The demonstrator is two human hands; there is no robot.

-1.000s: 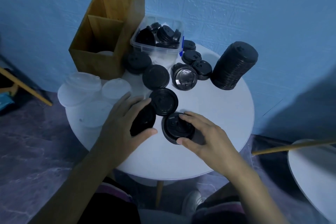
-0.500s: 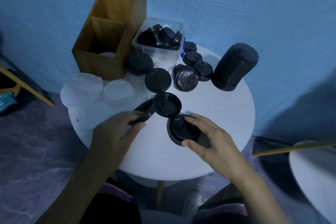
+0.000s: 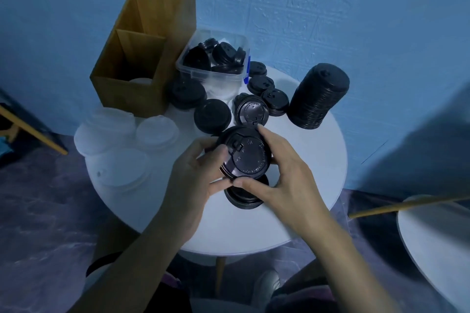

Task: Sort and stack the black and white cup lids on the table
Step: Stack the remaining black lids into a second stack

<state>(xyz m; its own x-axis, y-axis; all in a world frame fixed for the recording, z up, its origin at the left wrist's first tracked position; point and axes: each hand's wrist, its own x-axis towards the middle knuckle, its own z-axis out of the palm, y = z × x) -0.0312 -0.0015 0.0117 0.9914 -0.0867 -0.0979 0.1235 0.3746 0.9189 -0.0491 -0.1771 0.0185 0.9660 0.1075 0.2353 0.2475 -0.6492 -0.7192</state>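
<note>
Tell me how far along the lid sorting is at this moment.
Done: a tall stack of black plastic lids stands at the right of the round white table, and white translucent lids sit grouped at its left. In hand: the left hand and right hand both hold a round black lid above another black lid on the table. Left: loose black lids beside the clear plastic tub, plus those inside it.

The tub (image 3: 203,79) sits between the box (image 3: 127,89) and the lid stack (image 3: 318,96)
</note>
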